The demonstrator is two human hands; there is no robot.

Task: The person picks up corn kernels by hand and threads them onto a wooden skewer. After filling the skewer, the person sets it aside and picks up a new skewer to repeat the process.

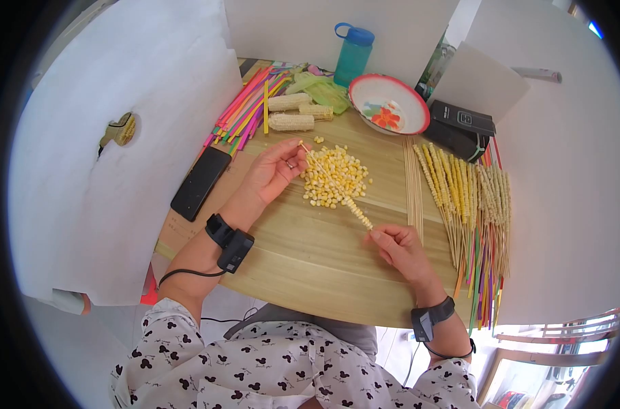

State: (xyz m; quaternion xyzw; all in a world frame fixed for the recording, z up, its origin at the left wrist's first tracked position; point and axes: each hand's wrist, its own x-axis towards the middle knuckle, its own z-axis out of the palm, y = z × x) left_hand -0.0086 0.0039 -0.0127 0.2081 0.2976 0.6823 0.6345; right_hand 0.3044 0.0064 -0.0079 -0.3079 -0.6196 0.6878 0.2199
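Note:
A thin wooden skewer (pixel 312 158) runs slantwise over a pile of loose yellow corn kernels (pixel 334 174). Its lower stretch carries a row of threaded kernels (pixel 359 213). My right hand (pixel 401 252) is closed on the skewer's lower end, beside the threaded row. At the upper tip, my left hand (pixel 277 172) pinches a single corn kernel (pixel 301 143) between thumb and forefinger. Whether the kernel is pierced by the tip is too small to tell.
Several bare cobs (pixel 291 122), coloured strips (pixel 245 112), a blue bottle (pixel 354 56) and a red-rimmed bowl (pixel 359 85) stand behind. Bare skewers (pixel 413 184) and finished kernel skewers (pixel 463 187) lie right, near a black box (pixel 462 123). A phone (pixel 201 183) lies left.

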